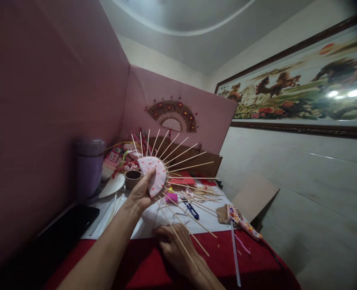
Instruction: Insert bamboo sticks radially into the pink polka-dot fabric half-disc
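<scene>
A half-round fan base [157, 177], covered in white cloth with pink-red dots, is in my left hand [142, 191], thumb across its front and fingers behind. Thin wooden sticks [186, 163] spread from its curved edge like rays, some pointing up, others right and down toward me. Below it, my right hand [175, 241] rests at the front edge of the white sheet, fingers curled under. Whatever those fingers may hold is hidden. Just beyond lie a blue utility knife [190, 209] and a bright pink piece [171, 197].
A patterned glue gun [243, 223] with a glue stick [235, 257] lies at right, beside loose sticks [207, 193]. A tape roll [133, 179], purple tumbler [89, 171] and dark phone [83, 217] stand or lie left. A finished fan [174, 114] hangs on the pink board.
</scene>
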A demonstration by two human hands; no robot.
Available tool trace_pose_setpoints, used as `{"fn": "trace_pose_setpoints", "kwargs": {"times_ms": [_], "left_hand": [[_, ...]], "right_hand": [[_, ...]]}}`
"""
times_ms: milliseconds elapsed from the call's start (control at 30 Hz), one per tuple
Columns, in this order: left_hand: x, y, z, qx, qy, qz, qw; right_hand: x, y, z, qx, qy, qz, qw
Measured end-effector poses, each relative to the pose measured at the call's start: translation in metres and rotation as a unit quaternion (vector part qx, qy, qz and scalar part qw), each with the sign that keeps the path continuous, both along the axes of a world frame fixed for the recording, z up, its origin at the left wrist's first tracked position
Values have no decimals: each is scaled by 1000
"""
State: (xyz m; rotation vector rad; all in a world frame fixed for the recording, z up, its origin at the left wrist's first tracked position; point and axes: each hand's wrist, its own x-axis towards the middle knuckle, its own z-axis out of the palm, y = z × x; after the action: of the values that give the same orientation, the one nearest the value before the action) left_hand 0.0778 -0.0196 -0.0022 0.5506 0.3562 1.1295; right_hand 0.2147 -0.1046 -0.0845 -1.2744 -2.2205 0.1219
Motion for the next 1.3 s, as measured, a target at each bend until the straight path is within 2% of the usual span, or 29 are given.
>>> {"fn": "trace_pose_setpoints", "kwargs": {"times_ms": [133,300,467,633,767,900,1000,1133,1300], "left_hand": [[0,0,1,1,3,30,1000],[0,3,3,-14,-24,102,994],[-4,4,3,-23,-45,111,992],[-5,7,0,-25,-52,141,988],[-4,9,-1,-7,-51,155,987],[-2,8,0,-13,-44,172,984],[-1,7,1,-10,-45,172,984],[-2,8,2,3,-39,171,985],[-6,12,0,4,-46,162,986]], "right_hand": [[8,-4,-4,-12,27,-6,1000],[29,-12,-9,10,112,-17,993],[56,-20,4,-44,242,-40,968],[75,-31,13,-29,326,-87,941],[78,-41,17,-11,361,-109,926],[71,-51,23,5,340,-112,934],[66,-54,28,51,303,-126,943],[65,-52,35,93,287,-151,941],[68,-50,34,94,248,-141,954]]}}
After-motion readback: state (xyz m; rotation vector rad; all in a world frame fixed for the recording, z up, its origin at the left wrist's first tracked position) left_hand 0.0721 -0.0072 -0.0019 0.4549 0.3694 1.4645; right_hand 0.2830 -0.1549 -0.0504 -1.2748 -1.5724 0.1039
